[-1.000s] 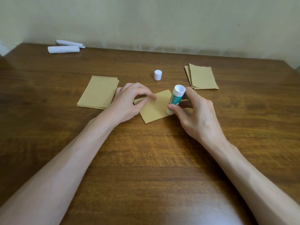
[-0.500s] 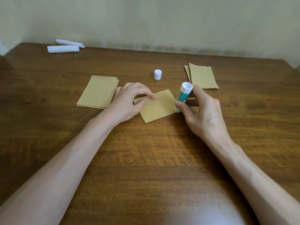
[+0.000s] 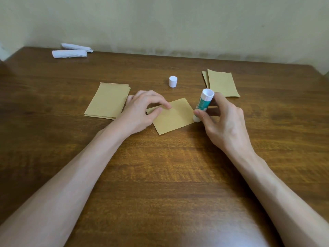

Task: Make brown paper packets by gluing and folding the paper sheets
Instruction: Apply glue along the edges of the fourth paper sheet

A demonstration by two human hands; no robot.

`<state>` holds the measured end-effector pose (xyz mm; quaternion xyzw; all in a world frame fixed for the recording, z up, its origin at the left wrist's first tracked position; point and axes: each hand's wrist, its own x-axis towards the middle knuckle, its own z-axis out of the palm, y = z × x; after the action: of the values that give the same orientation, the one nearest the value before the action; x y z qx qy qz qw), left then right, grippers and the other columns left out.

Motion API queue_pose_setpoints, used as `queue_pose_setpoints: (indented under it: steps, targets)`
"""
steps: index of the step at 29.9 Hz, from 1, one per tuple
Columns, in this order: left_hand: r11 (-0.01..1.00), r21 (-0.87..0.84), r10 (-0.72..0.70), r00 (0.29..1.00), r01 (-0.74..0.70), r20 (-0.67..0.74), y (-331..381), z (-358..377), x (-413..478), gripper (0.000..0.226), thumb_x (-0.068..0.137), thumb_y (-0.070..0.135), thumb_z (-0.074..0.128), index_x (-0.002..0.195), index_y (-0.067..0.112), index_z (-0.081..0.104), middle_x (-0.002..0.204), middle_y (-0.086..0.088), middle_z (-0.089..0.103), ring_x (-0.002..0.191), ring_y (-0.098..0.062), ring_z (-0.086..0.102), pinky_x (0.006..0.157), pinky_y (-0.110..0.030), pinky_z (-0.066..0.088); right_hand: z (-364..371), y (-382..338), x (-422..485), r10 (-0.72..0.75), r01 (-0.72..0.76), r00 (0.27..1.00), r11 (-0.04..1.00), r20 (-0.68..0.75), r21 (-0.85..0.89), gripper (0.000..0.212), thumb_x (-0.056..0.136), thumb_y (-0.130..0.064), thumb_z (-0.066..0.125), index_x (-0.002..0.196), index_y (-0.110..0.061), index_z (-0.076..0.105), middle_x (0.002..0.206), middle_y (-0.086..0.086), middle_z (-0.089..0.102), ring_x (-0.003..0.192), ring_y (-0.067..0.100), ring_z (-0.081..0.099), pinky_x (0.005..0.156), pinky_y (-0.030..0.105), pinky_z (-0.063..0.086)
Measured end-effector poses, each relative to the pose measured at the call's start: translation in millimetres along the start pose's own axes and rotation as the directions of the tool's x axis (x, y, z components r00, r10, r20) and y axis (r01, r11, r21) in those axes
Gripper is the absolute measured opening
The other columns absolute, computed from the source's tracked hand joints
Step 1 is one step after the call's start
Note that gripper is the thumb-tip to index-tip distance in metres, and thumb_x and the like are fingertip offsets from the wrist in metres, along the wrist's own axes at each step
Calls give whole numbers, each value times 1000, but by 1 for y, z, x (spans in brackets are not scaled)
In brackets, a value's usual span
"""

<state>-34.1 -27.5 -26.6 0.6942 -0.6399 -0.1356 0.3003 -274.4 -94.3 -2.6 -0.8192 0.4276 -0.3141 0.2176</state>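
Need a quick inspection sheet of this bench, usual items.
surface: wooden table, glossy.
job's things: folded sheet at centre; left stack and right stack flank it; glue stick, lower end at the sheet's right edge; white cap stands behind.
clutter: two white rolls, far left corner.
grips: left hand holds the folded sheet; right hand holds the glue stick.
cables: nothing seen.
surroundings: plain wall behind.

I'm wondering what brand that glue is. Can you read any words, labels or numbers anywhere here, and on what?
No text is readable.
glue stick, in the right hand: pale print on its green label, too blurred to read.
white cap, brown paper sheets, table: no writing shows.
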Motion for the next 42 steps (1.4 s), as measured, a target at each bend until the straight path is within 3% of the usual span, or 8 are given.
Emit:
queue_pose_setpoints:
  steps: [7,11,15,18,26,32,37,42]
  targets:
    - [1000,-1,9,1000,-9,-8,-1,1,0,26,104,24,60,110,47,72,126,25,60,133,-8,41,103,-35,20,-1,-1,0,18,-18,1000,1000,-7,-21,35,98,-32,74,126,-16,62,127,1,73,96,1,64,82,25,60]
    - [1000,-2,6,1000,-6,-9,-1,1,0,25,104,24,60,112,44,73,126,25,60,134,-7,40,103,-34,19,-2,3,2,42,-41,998,999,-56,33,31,98,-31,75,122,-17,62,121,-5,69,92,-2,64,74,10,54]
    - [1000,-2,2,1000,-2,-8,-1,1,0,26,104,24,60,112,45,72,126,26,60,134,-7,40,103,-33,19,-9,8,5,40,2,972,984,-230,179,31,98,-29,76,122,-14,63,111,-15,68,100,1,70,92,32,61]
    - [1000,-3,7,1000,-7,-11,-2,1,0,26,104,24,61,111,47,72,126,26,60,134,-7,41,103,-35,20,-8,10,7,35,-1,985,981,-168,195,32,98,-28,76,125,-16,64,106,-25,64,101,-3,69,93,36,61]
    - [1000,5,16,1000,-16,-22,-4,3,2,27,104,24,61,112,47,71,126,26,61,134,-8,41,104,-37,21,3,8,9,-5,2,1000,993,28,119,31,97,-28,76,124,-21,64,123,-8,70,98,-2,66,77,1,50]
    - [999,-31,11,998,-14,-68,-3,3,0,24,102,24,64,113,44,71,123,23,64,130,-7,45,105,-34,28,1,4,8,-12,12,1000,998,6,63,32,94,-32,79,120,-22,63,119,-11,69,98,2,68,74,-2,48]
    - [983,-183,-61,985,31,-163,-1,-2,-2,19,99,29,69,116,36,74,115,21,70,115,3,58,95,-15,38,-3,5,5,8,-8,1000,998,1,63,34,94,-32,78,122,-20,63,122,-10,67,96,0,66,73,-3,47]
    - [971,-234,-102,970,49,-219,1,-7,-4,18,102,29,64,116,36,75,111,23,72,110,3,62,94,-24,46,-10,7,4,31,-22,997,992,-67,128,38,96,-38,76,126,-21,62,121,-12,64,96,-1,66,74,2,52]
